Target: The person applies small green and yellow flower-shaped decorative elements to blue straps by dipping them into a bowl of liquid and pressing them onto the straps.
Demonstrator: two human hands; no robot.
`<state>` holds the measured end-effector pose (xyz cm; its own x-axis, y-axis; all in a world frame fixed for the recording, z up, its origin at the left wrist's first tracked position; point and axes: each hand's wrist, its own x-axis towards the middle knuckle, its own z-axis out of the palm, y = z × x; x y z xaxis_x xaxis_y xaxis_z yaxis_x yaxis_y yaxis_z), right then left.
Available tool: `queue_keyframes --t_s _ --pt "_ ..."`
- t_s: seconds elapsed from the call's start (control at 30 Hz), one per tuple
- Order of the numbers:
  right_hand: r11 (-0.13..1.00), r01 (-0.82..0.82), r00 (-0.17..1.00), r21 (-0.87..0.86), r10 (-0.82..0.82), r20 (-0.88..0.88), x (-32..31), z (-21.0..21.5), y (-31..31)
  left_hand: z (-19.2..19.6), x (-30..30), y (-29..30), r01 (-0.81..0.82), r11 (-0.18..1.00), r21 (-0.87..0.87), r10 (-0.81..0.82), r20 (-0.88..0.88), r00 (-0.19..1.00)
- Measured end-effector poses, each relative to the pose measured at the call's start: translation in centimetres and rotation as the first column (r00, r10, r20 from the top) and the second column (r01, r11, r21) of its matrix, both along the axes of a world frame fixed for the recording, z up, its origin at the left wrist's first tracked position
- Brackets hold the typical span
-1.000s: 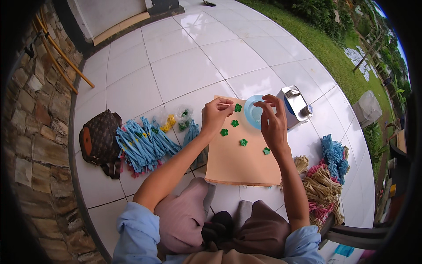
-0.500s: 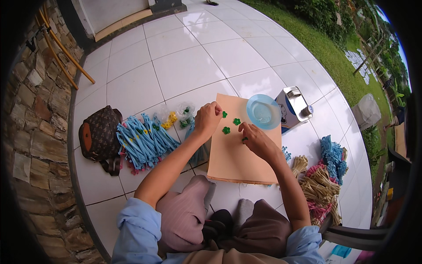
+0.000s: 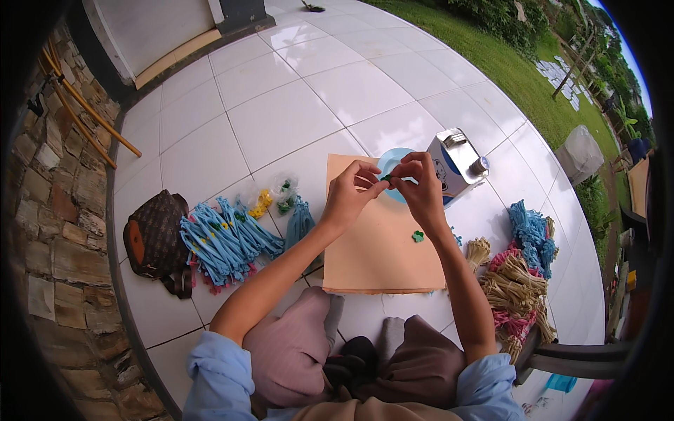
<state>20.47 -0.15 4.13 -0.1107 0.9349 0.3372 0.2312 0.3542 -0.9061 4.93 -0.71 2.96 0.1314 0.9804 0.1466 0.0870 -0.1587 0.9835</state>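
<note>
Both bare forearms reach forward from rolled light-blue sleeves and converge in front of the seated person. The left hand [image 3: 349, 191] and right hand [image 3: 420, 186] meet fingertip to fingertip (thumbs and forefingers pinched together, other fingers loosely curled), wrists slightly bent, knuckles raised.

The floor tiles [image 3: 281, 119] are white, smooth and shiny. On them lies a flat board [image 3: 375, 259] that looks like matt tan cardboard. The small flower [image 3: 418, 236] on it is green and looks like soft foam or paper. The round lid [image 3: 393, 163] at the far edge looks like pale blue plastic. The tin can [image 3: 456, 161] to the right has a shiny metal top. The bag [image 3: 156, 235] on the left looks like brown leather. The wall [image 3: 49, 231] is rough stone.
</note>
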Motion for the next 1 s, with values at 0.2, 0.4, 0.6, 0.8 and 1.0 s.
queue_keyframes --t_s 0.2,0.4,0.6,0.8,1.0 --pt "0.997 -0.032 0.999 -0.063 0.032 0.0 0.8 0.8 0.0 -1.3 0.1 0.7 -0.013 1.0 -0.002 0.013 0.058 0.998" --pt "0.948 0.048 0.559 0.314 -0.285 0.778 4.9 -2.9 0.5 -2.2 -0.1 0.9 -0.076 0.991 -0.108 0.086 0.096 0.992" --pt "0.928 -0.008 0.502 0.373 -0.319 0.804 5.1 -4.1 0.3 -2.4 -0.3 0.8 -0.092 0.992 -0.091 0.103 0.124 0.987" --pt "0.932 -0.017 0.456 0.363 -0.316 0.832 5.1 -3.8 0.4 -2.2 0.0 0.6 -0.106 0.989 -0.103 0.119 0.129 0.984" --pt "0.837 0.049 0.671 0.545 -0.432 0.603 2.2 0.5 -0.7 -0.2 -0.1 0.1 -0.11 0.984 -0.14 0.125 0.105 0.987"
